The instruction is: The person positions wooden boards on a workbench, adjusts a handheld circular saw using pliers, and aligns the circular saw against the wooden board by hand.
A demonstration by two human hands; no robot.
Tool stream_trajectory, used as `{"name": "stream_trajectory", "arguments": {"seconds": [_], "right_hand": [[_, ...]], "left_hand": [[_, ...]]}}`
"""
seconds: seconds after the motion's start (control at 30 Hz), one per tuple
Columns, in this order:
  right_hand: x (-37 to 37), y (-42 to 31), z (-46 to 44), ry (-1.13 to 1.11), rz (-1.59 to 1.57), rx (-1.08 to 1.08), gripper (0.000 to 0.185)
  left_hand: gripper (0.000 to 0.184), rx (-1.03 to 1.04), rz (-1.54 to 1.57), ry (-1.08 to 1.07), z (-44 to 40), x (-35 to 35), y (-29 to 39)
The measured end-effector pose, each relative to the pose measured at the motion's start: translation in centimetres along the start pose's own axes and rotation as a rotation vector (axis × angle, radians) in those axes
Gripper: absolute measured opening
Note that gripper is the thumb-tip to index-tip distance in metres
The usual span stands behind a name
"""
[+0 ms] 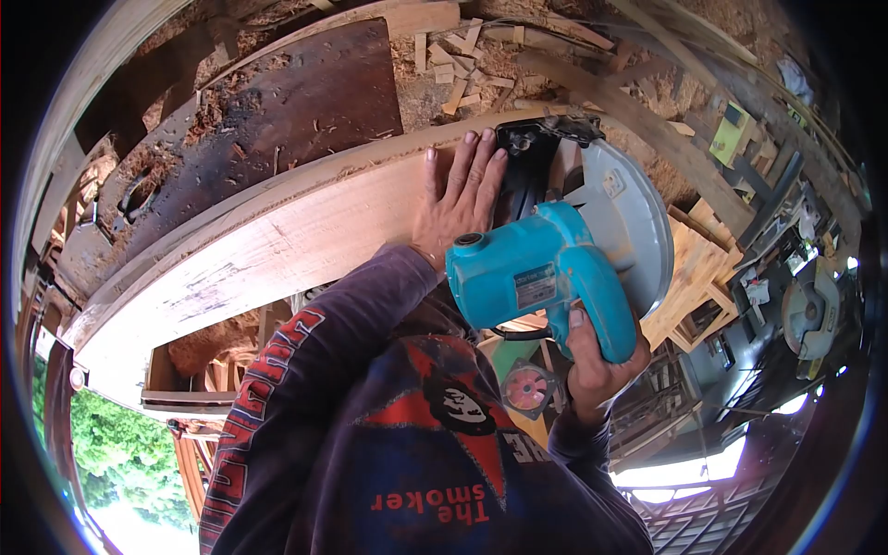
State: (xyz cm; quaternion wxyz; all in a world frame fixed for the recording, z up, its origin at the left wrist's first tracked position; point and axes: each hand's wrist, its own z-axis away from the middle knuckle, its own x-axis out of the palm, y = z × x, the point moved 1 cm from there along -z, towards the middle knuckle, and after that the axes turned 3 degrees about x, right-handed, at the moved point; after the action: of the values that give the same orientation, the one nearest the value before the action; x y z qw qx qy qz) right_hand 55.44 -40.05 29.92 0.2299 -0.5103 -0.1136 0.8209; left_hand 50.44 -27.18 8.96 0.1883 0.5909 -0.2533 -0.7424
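My left hand (461, 196) lies flat on a long, thick wooden plank (305, 222), palm down with fingers a little apart, close beside the saw's black base plate (527, 162). My right hand (599, 365) is wrapped round the rear handle of a teal circular saw (518, 273). The saw's large grey blade guard (624, 222) faces right, and its base sits at the plank's right-hand part. I cannot see the blade's cutting edge or whether it turns.
Beyond the plank lies a dark board (314, 92) strewn with shavings. Small wood offcuts (458, 65) litter the sawdust-covered ground. To the right are a wooden frame (689, 277) and another circular saw (809, 314). A round fan (529, 388) shows below the teal saw.
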Motion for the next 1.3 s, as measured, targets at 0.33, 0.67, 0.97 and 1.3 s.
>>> {"name": "stream_trajectory", "arguments": {"seconds": [0.33, 0.67, 0.97, 1.3], "right_hand": [[-0.1, -0.6, -1.1, -0.007, -0.067, 0.045, 0.018], [-0.2, -2.2, -2.5, -0.013, -0.042, 0.073, 0.018], [0.1, -2.4, -3.0, 0.061, -0.157, 0.163, 0.025], [0.0, -3.3, -4.0, 0.064, -0.051, 0.076, 0.014]], "left_hand": [[0.069, -0.019, 0.090, -0.009, 0.0, 0.1, 0.1], [0.064, 0.002, 0.032, -0.023, 0.0, -0.3, -0.1], [0.062, 0.027, -0.082, -0.056, 0.0, -0.2, -0.1], [0.065, 0.049, -0.150, -0.081, 0.0, -0.4, -0.2]]}}
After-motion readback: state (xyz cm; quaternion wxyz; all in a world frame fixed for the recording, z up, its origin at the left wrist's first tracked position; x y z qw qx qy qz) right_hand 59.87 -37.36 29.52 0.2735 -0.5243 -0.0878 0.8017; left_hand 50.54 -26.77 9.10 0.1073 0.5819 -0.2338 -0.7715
